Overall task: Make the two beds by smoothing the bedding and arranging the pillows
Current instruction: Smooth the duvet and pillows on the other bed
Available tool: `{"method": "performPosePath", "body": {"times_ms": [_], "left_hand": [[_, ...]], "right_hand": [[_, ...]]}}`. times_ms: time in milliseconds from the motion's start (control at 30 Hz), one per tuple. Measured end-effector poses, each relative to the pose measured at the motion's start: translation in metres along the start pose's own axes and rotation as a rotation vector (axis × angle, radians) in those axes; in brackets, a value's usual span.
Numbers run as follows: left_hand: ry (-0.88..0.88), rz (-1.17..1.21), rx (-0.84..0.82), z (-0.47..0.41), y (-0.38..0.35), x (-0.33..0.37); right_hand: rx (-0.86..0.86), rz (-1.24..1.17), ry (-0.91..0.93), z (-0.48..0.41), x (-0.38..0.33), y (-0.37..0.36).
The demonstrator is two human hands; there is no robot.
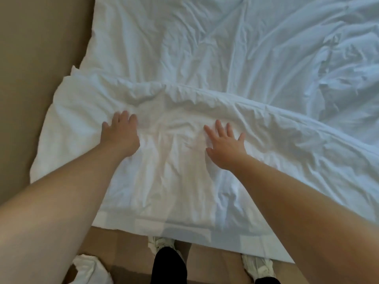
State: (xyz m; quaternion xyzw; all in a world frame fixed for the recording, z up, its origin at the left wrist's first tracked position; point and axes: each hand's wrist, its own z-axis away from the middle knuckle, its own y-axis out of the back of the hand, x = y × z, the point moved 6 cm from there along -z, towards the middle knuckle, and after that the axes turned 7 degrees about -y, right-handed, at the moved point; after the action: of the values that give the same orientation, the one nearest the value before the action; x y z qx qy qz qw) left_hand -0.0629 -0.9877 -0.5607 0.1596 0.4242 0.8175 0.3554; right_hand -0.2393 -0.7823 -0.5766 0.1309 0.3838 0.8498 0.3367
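The bed (205, 48) fills most of the frame, from the upper left to the right edge, and its white bedding is wrinkled almost everywhere, most heavily at the upper right. Across the middle and lower part lies a folded duvet (164, 181), whose fold makes a ridge from the centre left to the right edge. This part is flatter but has creases too, so the smoothing seems to be in an early or middle stage. No pillow and no second bed can be seen, so those steps are probably not done yet.

The left hand (121, 136) lies flat on the duvet at centre left, its fingers (123, 117) loosely together, holding nothing. The right hand (225, 146) presses at the centre with fingers (219, 128) spread wide, also empty.

At the lower left, a white crumpled thing (90, 269) lies on the floor (215, 265); what it is cannot be told. No container is visible.
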Motion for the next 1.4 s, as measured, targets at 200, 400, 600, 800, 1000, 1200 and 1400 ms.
{"method": "performPosePath", "body": {"times_ms": [200,400,600,800,1000,1200,1400], "left_hand": [[-0.009,-0.096,0.143,-0.067,0.059,-0.093],[-0.158,-0.223,-0.084,-0.109,0.063,-0.131],[0.011,-0.290,0.291,-0.106,0.112,-0.141],[0.046,-0.155,0.404,-0.081,0.075,-0.078],[-0.089,-0.089,0.151,-0.048,-0.059,-0.045],[0.119,0.025,-0.037,-0.011,-0.062,-0.017],[-0.188,0.071,-0.076,0.044,-0.026,0.149]], "right_hand": [[0.277,-0.073,-0.067,-0.082,-0.065,0.063],[0.262,-0.053,-0.186,-0.107,-0.075,0.067],[0.527,-0.139,-0.165,-0.095,-0.072,0.118],[0.433,-0.005,-0.211,-0.077,-0.090,0.088],[0.099,-0.007,-0.299,-0.036,-0.036,-0.029],[0.020,-0.028,-0.374,-0.015,0.039,-0.039],[0.031,-0.109,-0.493,0.033,0.141,-0.016]]}}
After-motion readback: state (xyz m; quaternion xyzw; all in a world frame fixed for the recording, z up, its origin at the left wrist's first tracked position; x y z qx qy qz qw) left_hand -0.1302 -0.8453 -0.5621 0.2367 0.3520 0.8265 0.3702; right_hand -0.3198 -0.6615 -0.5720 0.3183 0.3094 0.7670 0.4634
